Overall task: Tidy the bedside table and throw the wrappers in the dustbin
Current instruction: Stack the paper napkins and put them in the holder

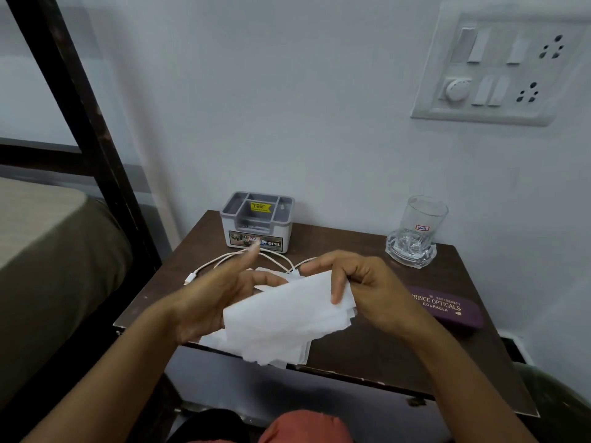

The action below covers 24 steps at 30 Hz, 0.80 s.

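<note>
Both my hands hold white tissue sheets [281,321] above the front of the dark wooden bedside table [367,353]. My right hand [361,286] pinches the upper right corner of the sheets between thumb and fingers. My left hand [211,295] supports the left side with its palm, the index finger stretched out. The sheets hang past the table's front edge. A white charging cable [224,260] lies looped on the table behind my hands, partly hidden by them.
A grey plastic organiser [256,222] stands at the table's back by the wall. A clear glass on a glass dish [415,235] sits at the back right. A purple spectacle case [447,306] lies on the right. A bed [48,251] and dark frame post are to the left.
</note>
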Each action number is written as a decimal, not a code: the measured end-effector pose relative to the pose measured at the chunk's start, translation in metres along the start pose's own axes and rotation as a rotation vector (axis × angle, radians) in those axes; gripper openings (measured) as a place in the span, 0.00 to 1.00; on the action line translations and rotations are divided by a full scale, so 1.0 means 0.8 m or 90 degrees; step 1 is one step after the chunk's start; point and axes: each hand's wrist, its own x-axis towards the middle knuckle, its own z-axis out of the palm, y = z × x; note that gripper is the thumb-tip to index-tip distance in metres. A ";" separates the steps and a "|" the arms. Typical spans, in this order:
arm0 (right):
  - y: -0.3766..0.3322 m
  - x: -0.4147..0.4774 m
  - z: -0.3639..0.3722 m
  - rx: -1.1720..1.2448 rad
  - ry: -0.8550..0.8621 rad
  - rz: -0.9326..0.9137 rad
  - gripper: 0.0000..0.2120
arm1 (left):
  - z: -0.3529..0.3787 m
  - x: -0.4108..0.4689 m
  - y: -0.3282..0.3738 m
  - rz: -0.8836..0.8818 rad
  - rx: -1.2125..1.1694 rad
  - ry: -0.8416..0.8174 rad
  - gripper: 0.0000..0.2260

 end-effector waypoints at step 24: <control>0.039 0.009 0.012 0.375 0.043 0.260 0.11 | 0.068 0.015 -0.062 0.070 -0.047 0.191 0.18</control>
